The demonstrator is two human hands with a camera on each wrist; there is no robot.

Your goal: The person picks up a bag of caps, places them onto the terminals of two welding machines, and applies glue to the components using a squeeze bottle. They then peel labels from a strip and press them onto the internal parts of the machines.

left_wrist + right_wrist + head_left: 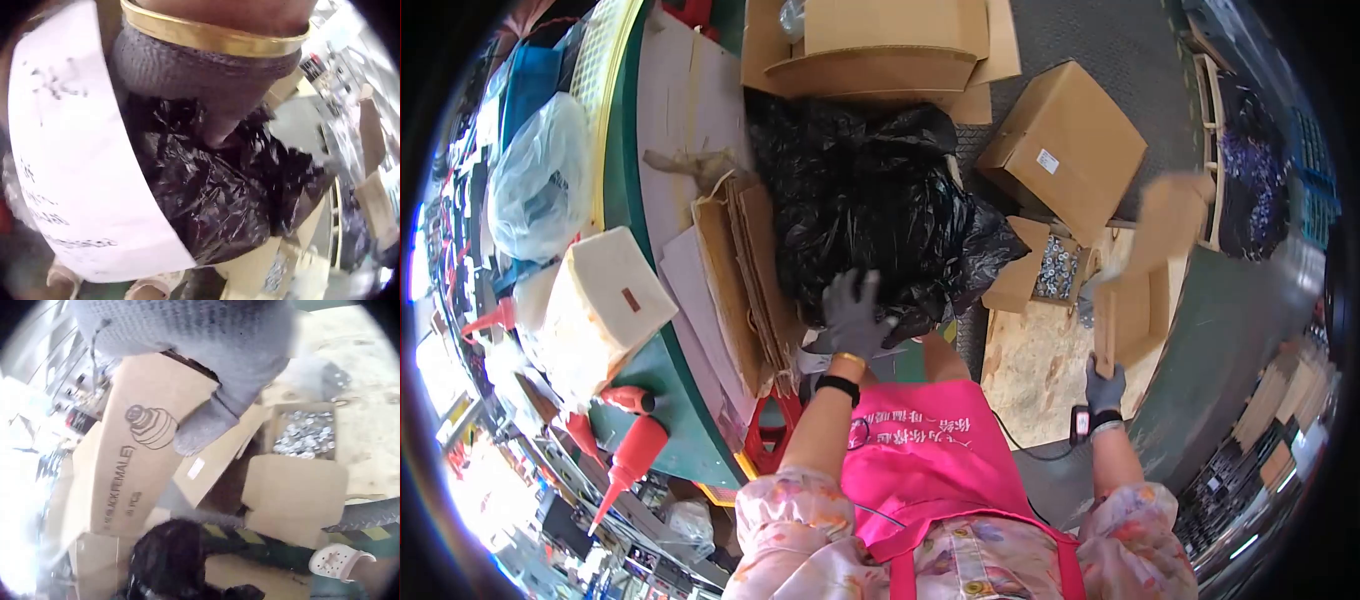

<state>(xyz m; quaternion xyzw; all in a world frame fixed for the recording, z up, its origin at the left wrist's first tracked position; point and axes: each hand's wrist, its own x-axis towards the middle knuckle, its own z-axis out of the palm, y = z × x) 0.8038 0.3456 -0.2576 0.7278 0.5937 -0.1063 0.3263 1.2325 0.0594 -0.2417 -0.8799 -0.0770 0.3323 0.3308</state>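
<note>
My left hand [855,310], in a grey glove with a gold bangle [212,34] at the wrist, lies with spread fingers on a big crumpled black plastic bag [870,200]. In the left wrist view the bag [231,187] fills the frame below the glove, beside a white paper label [69,156]. My right hand [1103,385], also gloved, grips the lower edge of a flattened brown cardboard box [1145,270] held upright, its top blurred. In the right wrist view the thumb presses on this printed cardboard [144,456].
Open cardboard boxes [880,50] stand behind the bag; a closed one [1065,145] lies at right. A small open box of metal parts [1055,268] sits on a wooden board [1040,360]. The green table [660,380] at left carries cardboard sheets, a white box [605,300] and red nozzle bottles [630,450].
</note>
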